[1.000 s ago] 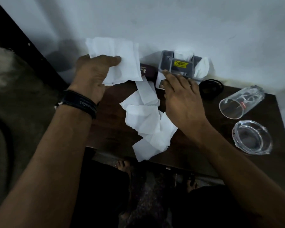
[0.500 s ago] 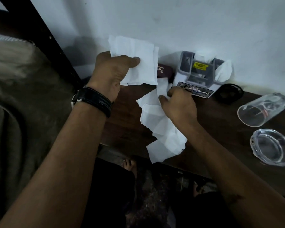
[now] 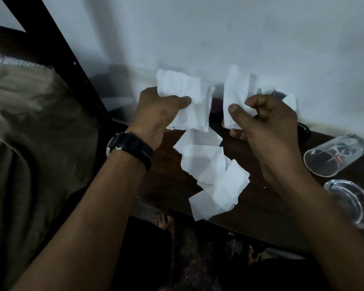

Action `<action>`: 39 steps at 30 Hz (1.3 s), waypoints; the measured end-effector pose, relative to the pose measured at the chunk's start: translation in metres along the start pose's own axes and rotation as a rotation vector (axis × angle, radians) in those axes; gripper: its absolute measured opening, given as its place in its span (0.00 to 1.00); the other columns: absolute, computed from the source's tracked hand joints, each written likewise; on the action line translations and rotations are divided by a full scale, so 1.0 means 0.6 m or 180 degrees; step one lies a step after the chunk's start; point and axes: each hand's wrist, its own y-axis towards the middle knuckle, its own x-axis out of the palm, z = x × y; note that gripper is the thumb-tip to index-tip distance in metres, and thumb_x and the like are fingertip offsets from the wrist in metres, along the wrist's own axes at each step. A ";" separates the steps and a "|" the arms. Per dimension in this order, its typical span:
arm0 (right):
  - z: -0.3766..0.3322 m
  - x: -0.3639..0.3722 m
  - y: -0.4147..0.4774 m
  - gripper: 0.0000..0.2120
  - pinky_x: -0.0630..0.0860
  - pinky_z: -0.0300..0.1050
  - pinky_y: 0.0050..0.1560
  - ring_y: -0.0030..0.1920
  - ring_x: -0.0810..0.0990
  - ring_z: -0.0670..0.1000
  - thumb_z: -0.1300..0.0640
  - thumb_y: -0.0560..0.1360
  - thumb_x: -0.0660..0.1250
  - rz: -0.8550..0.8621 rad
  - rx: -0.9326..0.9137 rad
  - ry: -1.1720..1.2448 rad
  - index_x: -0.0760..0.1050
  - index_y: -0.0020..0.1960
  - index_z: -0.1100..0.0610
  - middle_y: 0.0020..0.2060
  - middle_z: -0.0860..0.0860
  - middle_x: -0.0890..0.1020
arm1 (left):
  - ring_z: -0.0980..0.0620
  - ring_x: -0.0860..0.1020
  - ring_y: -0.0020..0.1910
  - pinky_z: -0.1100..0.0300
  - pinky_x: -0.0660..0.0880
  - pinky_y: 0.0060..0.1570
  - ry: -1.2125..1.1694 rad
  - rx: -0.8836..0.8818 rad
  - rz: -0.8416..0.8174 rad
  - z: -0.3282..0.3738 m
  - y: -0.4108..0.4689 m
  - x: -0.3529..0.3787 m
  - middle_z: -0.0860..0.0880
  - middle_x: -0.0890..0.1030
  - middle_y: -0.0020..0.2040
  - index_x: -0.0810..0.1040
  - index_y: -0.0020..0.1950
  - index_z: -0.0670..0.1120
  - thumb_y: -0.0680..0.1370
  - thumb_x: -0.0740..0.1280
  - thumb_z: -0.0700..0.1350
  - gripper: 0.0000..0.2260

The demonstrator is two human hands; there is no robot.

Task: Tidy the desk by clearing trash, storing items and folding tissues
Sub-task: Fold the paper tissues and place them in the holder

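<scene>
Seen from above, two bare forearms reach over a dark brown wooden table that stands against a plain white wall. The left hand, with a black band on its wrist, is raised above the table's far edge, and its grip is clamped on a small white bundle of folded tissues, thumb pressed across the front. Just beside it and not touching, the right hand holds up a single white tissue, with the grip pinched on the sheet's lower part between thumb and curled fingers; the sheet stands upright in front of the wall. Below and between the two hands, a loose pile of crumpled white tissues lies on the table, running from near the hands down to the near edge, where one sheet hangs slightly over. Right of the pile, well apart from it, a clear plastic cup lies on its side with its mouth towards the viewer, and a clear glass ashtray sits just in front of it. A small black round object shows behind the right hand, too hidden to identify. At the left lies a rumpled olive-brown cloth, and bare toes show beneath the table's near edge.
</scene>
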 end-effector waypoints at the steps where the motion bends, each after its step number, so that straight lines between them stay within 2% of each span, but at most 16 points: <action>1: 0.001 -0.002 -0.003 0.08 0.82 0.42 0.38 0.38 0.83 0.45 0.59 0.75 0.76 0.0069 0.0006 -0.0012 0.77 0.47 0.52 0.43 0.50 0.81 | 0.50 0.86 0.44 0.47 0.85 0.50 0.0025 0.0017 -0.0075 -0.001 -0.003 0.009 0.51 0.86 0.44 0.82 0.44 0.48 0.72 0.79 0.37 0.09; 5: 0.007 -0.012 -0.010 0.10 0.83 0.43 0.37 0.42 0.86 0.50 0.61 0.74 0.76 0.0106 0.0091 0.0076 0.77 0.51 0.53 0.50 0.52 0.84 | 0.49 0.87 0.47 0.47 0.84 0.53 -0.0097 -0.0117 -0.0321 -0.004 -0.020 0.041 0.48 0.88 0.48 0.84 0.49 0.45 0.72 0.78 0.37 0.09; 7: 0.009 -0.015 -0.012 0.11 0.85 0.50 0.39 0.44 0.87 0.52 0.60 0.74 0.76 0.0000 -0.0098 -0.0203 0.79 0.53 0.52 0.49 0.47 0.84 | 0.46 0.87 0.50 0.45 0.84 0.54 -0.0173 -0.0142 -0.0468 -0.004 -0.031 0.058 0.46 0.88 0.51 0.84 0.55 0.43 0.72 0.78 0.37 0.12; 9: 0.008 -0.015 -0.014 0.11 0.85 0.57 0.45 0.47 0.86 0.50 0.58 0.74 0.77 -0.0187 -0.0199 -0.0282 0.81 0.55 0.50 0.50 0.44 0.85 | 0.44 0.87 0.50 0.42 0.84 0.54 -0.0259 -0.0157 -0.0643 -0.006 -0.042 0.076 0.45 0.88 0.50 0.85 0.52 0.44 0.73 0.76 0.36 0.09; 12: 0.006 -0.019 -0.014 0.10 0.83 0.53 0.53 0.57 0.84 0.46 0.49 0.75 0.75 -0.0269 -0.0113 -0.0253 0.83 0.56 0.48 0.54 0.43 0.85 | 0.42 0.87 0.52 0.38 0.82 0.55 -0.0420 -0.0347 -0.0754 -0.006 -0.051 0.100 0.44 0.88 0.51 0.84 0.49 0.46 0.74 0.73 0.34 0.08; 15: -0.003 -0.029 -0.012 0.09 0.81 0.49 0.54 0.55 0.84 0.45 0.50 0.76 0.74 0.0009 -0.0083 0.0058 0.85 0.53 0.52 0.51 0.44 0.87 | 0.41 0.86 0.55 0.35 0.80 0.59 -0.0588 -0.0430 -0.0885 -0.005 -0.054 0.110 0.44 0.88 0.54 0.84 0.54 0.46 0.75 0.75 0.37 0.10; 18: -0.011 -0.043 -0.006 0.09 0.81 0.45 0.45 0.52 0.86 0.50 0.49 0.78 0.73 0.0250 0.0125 0.0566 0.86 0.48 0.54 0.46 0.47 0.87 | 0.41 0.86 0.55 0.35 0.80 0.59 -0.0767 -0.0510 -0.0887 -0.005 -0.056 0.112 0.45 0.88 0.53 0.85 0.48 0.48 0.76 0.73 0.34 0.09; 21: -0.012 -0.056 0.002 0.04 0.84 0.53 0.52 0.55 0.86 0.55 0.58 0.77 0.74 0.0168 0.0221 0.0894 0.86 0.51 0.57 0.44 0.47 0.87 | 0.38 0.85 0.57 0.33 0.78 0.60 -0.0869 -0.0627 -0.0839 -0.001 -0.062 0.117 0.42 0.87 0.56 0.86 0.43 0.49 0.77 0.67 0.32 0.13; 23: -0.012 -0.060 0.003 0.07 0.84 0.52 0.52 0.51 0.87 0.51 0.64 0.75 0.75 0.0081 0.0129 0.0826 0.84 0.52 0.58 0.44 0.46 0.87 | 0.38 0.85 0.56 0.35 0.77 0.62 -0.1059 -0.0695 -0.0811 0.002 -0.067 0.121 0.42 0.88 0.52 0.87 0.39 0.48 0.79 0.62 0.31 0.19; 25: -0.010 -0.062 0.003 0.08 0.84 0.43 0.47 0.48 0.87 0.45 0.65 0.74 0.76 0.0135 -0.0009 0.0474 0.84 0.52 0.56 0.44 0.45 0.88 | 0.41 0.86 0.51 0.37 0.79 0.61 -0.1091 -0.0671 -0.0964 0.008 -0.077 0.127 0.45 0.89 0.45 0.88 0.35 0.48 0.80 0.62 0.33 0.21; 28: -0.004 -0.064 0.001 0.07 0.82 0.36 0.39 0.45 0.86 0.42 0.66 0.74 0.75 0.0258 -0.0056 0.0295 0.83 0.50 0.56 0.46 0.47 0.86 | 0.40 0.85 0.56 0.37 0.77 0.63 -0.1386 -0.0805 -0.1282 0.011 -0.076 0.136 0.42 0.87 0.55 0.87 0.53 0.42 0.85 0.62 0.48 0.15; 30: -0.002 -0.067 0.002 0.07 0.81 0.35 0.37 0.45 0.86 0.42 0.65 0.74 0.75 0.0306 -0.0098 0.0166 0.83 0.51 0.57 0.45 0.45 0.86 | 0.37 0.80 0.65 0.37 0.73 0.69 -0.1690 -0.1058 -0.1436 0.014 -0.070 0.135 0.39 0.83 0.64 0.79 0.69 0.40 0.84 0.58 0.60 0.27; 31: -0.003 -0.068 0.003 0.07 0.81 0.33 0.37 0.45 0.86 0.41 0.65 0.74 0.75 0.0311 -0.0113 0.0109 0.84 0.52 0.57 0.44 0.44 0.85 | 0.37 0.80 0.66 0.38 0.72 0.70 -0.1728 -0.1091 -0.1538 0.016 -0.071 0.136 0.38 0.82 0.65 0.77 0.71 0.39 0.83 0.58 0.63 0.30; 33: -0.004 -0.070 0.004 0.07 0.80 0.31 0.38 0.44 0.85 0.39 0.64 0.74 0.76 0.0290 -0.0124 -0.0030 0.84 0.52 0.57 0.44 0.43 0.85 | 0.38 0.83 0.60 0.39 0.76 0.66 -0.1390 -0.0858 -0.1662 0.016 -0.079 0.138 0.39 0.85 0.59 0.80 0.66 0.37 0.81 0.66 0.55 0.24; 36: -0.006 -0.075 0.005 0.09 0.81 0.36 0.46 0.45 0.84 0.40 0.57 0.74 0.77 0.0456 -0.0186 -0.0382 0.84 0.53 0.52 0.45 0.42 0.85 | 0.41 0.87 0.53 0.42 0.82 0.57 -0.0675 -0.0250 -0.1116 0.005 -0.074 0.141 0.41 0.87 0.53 0.82 0.60 0.35 0.77 0.72 0.33 0.12; 39: -0.014 -0.093 0.013 0.21 0.81 0.36 0.48 0.46 0.83 0.37 0.49 0.74 0.77 0.0676 -0.0065 -0.0467 0.77 0.64 0.48 0.53 0.43 0.83 | 0.44 0.87 0.53 0.45 0.83 0.56 -0.0536 -0.0137 -0.1115 0.001 -0.066 0.134 0.43 0.87 0.53 0.83 0.55 0.40 0.76 0.73 0.32 0.09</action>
